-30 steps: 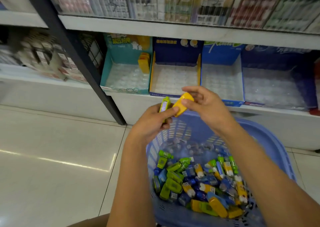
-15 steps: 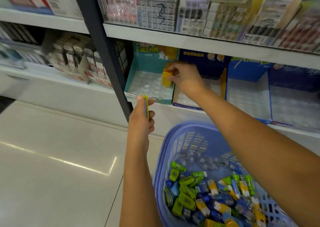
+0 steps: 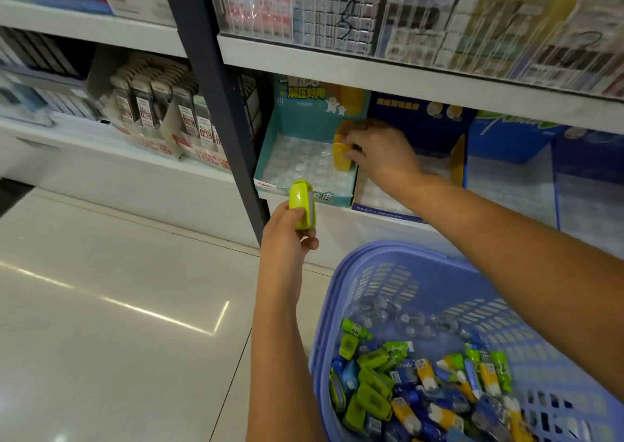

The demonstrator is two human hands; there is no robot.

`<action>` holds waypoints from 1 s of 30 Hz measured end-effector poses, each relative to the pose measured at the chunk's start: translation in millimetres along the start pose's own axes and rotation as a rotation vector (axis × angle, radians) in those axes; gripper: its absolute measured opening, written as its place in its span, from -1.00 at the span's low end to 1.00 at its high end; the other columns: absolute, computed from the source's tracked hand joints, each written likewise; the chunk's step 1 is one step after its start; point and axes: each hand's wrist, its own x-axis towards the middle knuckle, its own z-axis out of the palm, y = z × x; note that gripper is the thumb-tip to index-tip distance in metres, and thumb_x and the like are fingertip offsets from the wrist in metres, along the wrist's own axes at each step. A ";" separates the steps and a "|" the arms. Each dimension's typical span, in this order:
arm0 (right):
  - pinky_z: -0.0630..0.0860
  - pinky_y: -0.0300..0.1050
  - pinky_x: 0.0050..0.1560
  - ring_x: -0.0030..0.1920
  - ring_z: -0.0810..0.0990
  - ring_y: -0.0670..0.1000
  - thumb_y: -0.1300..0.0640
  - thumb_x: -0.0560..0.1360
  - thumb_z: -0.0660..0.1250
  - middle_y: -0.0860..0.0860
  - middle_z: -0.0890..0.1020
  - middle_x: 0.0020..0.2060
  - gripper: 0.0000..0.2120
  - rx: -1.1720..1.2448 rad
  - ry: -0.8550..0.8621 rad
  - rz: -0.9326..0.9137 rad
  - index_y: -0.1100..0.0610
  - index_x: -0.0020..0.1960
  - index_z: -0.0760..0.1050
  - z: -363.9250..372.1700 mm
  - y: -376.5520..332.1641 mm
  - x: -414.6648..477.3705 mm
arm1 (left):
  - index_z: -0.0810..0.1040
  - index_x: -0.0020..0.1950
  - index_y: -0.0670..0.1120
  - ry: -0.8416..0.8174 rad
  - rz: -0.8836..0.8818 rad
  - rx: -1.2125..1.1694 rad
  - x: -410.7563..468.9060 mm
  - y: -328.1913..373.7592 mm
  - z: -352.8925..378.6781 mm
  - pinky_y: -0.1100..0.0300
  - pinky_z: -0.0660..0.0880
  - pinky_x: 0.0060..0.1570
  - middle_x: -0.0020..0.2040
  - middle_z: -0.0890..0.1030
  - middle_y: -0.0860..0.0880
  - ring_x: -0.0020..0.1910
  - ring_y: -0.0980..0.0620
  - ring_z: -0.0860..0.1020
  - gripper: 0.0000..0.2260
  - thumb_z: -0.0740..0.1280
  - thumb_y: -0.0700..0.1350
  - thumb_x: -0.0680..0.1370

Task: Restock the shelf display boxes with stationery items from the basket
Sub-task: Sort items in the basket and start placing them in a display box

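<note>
A blue plastic basket [image 3: 378, 273] at the lower right holds several small green, yellow and blue stationery items [image 3: 422, 387]. My left hand [image 3: 287, 239] grips a lime-green item [image 3: 302, 203] upright in front of the shelf. Further in, my right hand [image 3: 381, 154] pinches a yellow item [image 3: 341, 154] at the right back corner of the teal display box [image 3: 304, 185], whose clear tray is otherwise bare. To its right stands a dark blue display box [image 3: 418, 117] with a yellow side wall.
More blue display boxes [image 3: 516, 171] with bare clear trays line the shelf to the right. A dark upright post [image 3: 219, 104] stands left of the teal box. Packaged goods [image 3: 162, 114] fill the left shelf and the shelf above. Pale tiled floor [image 3: 118, 306] lies at the left.
My right hand carried the yellow item from above the basket into the teal box and now stays there. My left hand rose slightly, turning the green item's broad face toward me.
</note>
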 end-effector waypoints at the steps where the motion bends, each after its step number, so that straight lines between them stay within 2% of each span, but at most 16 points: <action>1: 0.41 -0.04 0.17 0.27 0.45 0.17 0.08 0.58 0.21 0.13 0.53 0.26 -0.68 -0.058 -0.012 0.010 0.09 0.31 0.48 -1.7 -0.7 -0.3 | 0.55 -0.10 -0.05 -0.034 0.039 0.042 -1.3 -0.5 -1.5 0.29 0.43 -0.41 -0.29 0.46 -0.02 -0.37 0.08 0.44 -0.85 0.20 -0.19 0.58; 4: 0.45 -0.03 0.05 0.18 0.51 0.19 0.03 0.60 0.17 0.16 0.57 0.19 -0.68 -0.167 -0.051 0.017 0.03 0.33 0.46 -8.9 -3.5 -2.1 | 0.59 0.03 -0.05 -0.061 0.132 0.145 -5.5 -0.1 -4.5 0.33 0.51 -0.28 -0.20 0.59 0.04 -0.26 0.14 0.57 -0.90 0.30 -0.11 0.57; 7: 0.45 -0.06 0.13 0.21 0.50 0.18 0.04 0.60 0.19 0.12 0.54 0.25 -0.66 -0.119 -0.059 0.057 0.01 0.35 0.44 -14.3 -7.0 -5.0 | 0.57 0.11 -0.07 -0.008 0.187 0.181 -6.0 4.7 -4.3 0.34 0.55 -0.19 -0.05 0.64 -0.04 -0.16 0.12 0.62 -0.83 0.37 -0.09 0.53; 9: 0.43 -0.15 0.14 0.18 0.53 0.11 0.02 0.57 0.24 0.10 0.56 0.22 -0.65 0.127 0.053 0.092 0.03 0.35 0.44 -14.6 -16.5 -11.1 | 0.59 0.11 -0.05 0.000 0.260 0.254 -5.4 9.7 -4.2 0.30 0.55 -0.13 -0.05 0.65 -0.04 -0.13 0.13 0.59 -0.83 0.38 -0.10 0.52; 10: 0.43 -0.20 0.08 0.11 0.56 0.04 0.00 0.55 0.27 0.06 0.59 0.14 -0.64 0.338 0.078 0.096 0.04 0.33 0.46 -15.5 -24.2 -14.3 | 0.59 0.08 -0.01 -0.001 0.313 0.295 -4.0 13.2 -4.5 0.29 0.55 -0.12 -0.08 0.65 0.00 -0.15 0.16 0.57 -0.85 0.39 -0.10 0.52; 12: 0.45 -0.26 -0.02 0.00 0.57 -0.12 -0.03 0.50 0.34 -0.08 0.60 0.02 -0.64 0.749 -0.049 0.057 -0.02 0.29 0.49 -22.4 -41.5 -19.4 | 0.60 0.05 0.05 -0.007 0.420 0.389 1.8 21.4 -5.2 0.29 0.52 -0.13 -0.17 0.62 0.08 -0.22 0.23 0.53 -0.88 0.38 -0.09 0.53; 13: 0.46 -0.26 -0.02 0.02 0.55 -0.16 -0.03 0.47 0.37 -0.14 0.58 0.03 -0.62 0.780 -0.139 -0.002 -0.07 0.28 0.48 -25.6 -46.9 -20.5 | 0.61 0.06 0.05 -0.022 0.467 0.460 5.7 26.0 -5.7 0.35 0.50 -0.19 -0.20 0.60 0.11 -0.27 0.26 0.50 -0.87 0.37 -0.08 0.53; 15: 0.43 -0.25 0.03 0.07 0.47 -0.16 -0.04 0.43 0.42 -0.19 0.54 0.06 -0.62 0.533 -0.202 -0.177 -0.12 0.23 0.51 -31.9 -53.4 -18.1 | 0.63 0.11 0.00 -0.067 0.530 0.632 13.4 35.9 -7.5 0.45 0.40 -0.32 -0.28 0.56 0.13 -0.35 0.26 0.45 -0.82 0.39 -0.07 0.52; 17: 0.35 -0.24 -0.02 0.03 0.39 -0.14 -0.04 0.42 0.42 -0.22 0.56 -0.02 -0.69 0.308 -0.174 -0.320 -0.10 0.16 0.56 -39.7 -59.3 -11.4 | 0.65 0.02 -0.03 -0.072 0.542 0.679 19.8 46.0 -11.6 0.42 0.43 -0.31 -0.31 0.57 0.12 -0.36 0.25 0.45 -0.83 0.47 -0.10 0.44; 19: 0.29 -0.34 -0.12 -0.07 0.37 -0.14 -0.02 0.44 0.41 -0.29 0.53 -0.13 -0.71 0.230 -0.193 -0.399 -0.11 0.16 0.55 -47.7 -65.2 -2.9 | 0.62 -0.11 0.01 -0.042 0.541 0.646 24.9 54.5 -16.7 0.32 0.53 -0.26 -0.30 0.62 0.08 -0.31 0.19 0.53 -0.82 0.55 -0.11 0.35; 21: 0.28 -0.39 -0.20 -0.18 0.43 -0.22 0.01 0.45 0.41 -0.28 0.54 -0.14 -0.64 0.197 -0.259 -0.432 -0.13 0.23 0.48 -54.6 -69.9 5.8 | 0.55 -0.15 0.03 -0.019 0.551 0.614 28.2 58.8 -19.8 0.32 0.56 -0.23 -0.27 0.64 0.05 -0.28 0.17 0.57 -0.74 0.58 -0.11 0.29; 24: 0.31 -0.35 -0.29 -0.27 0.46 -0.28 0.02 0.45 0.39 -0.24 0.53 -0.17 -0.57 0.127 -0.343 -0.434 -0.15 0.28 0.38 -55.9 -71.4 18.1 | 0.52 -0.11 0.00 -0.010 0.574 0.532 31.5 60.4 -19.3 0.37 0.54 -0.23 -0.23 0.63 0.05 -0.27 0.20 0.58 -0.71 0.58 -0.17 0.31; 26: 0.37 -0.25 -0.32 -0.27 0.46 -0.22 0.07 0.47 0.36 -0.15 0.51 -0.18 -0.57 0.098 -0.338 -0.433 -0.15 0.28 0.34 -47.1 -68.6 26.3 | 0.54 0.05 -0.03 -0.002 0.611 0.493 33.6 59.3 -17.0 0.38 0.54 -0.12 -0.11 0.65 0.10 -0.15 0.24 0.60 -0.73 0.50 -0.19 0.41; 28: 0.46 -0.11 -0.29 -0.23 0.50 -0.09 0.13 0.51 0.29 -0.05 0.50 -0.15 -0.59 0.178 -0.254 -0.319 -0.16 0.28 0.30 -33.6 -62.7 36.6 | 0.49 0.27 -0.03 0.024 0.670 0.620 37.7 56.1 -14.2 0.39 0.46 0.09 0.11 0.59 0.14 0.08 0.24 0.55 -0.66 0.40 -0.12 0.51; 30: 0.47 -0.12 -0.16 -0.10 0.53 0.03 0.17 0.54 0.24 -0.01 0.52 -0.03 -0.62 0.295 -0.099 -0.121 -0.15 0.29 0.33 -14.9 -54.8 50.2 | 0.43 0.37 -0.06 0.003 0.703 0.888 41.7 48.2 -9.9 0.32 0.37 0.22 0.27 0.51 0.06 0.26 0.13 0.44 -0.60 0.33 -0.02 0.56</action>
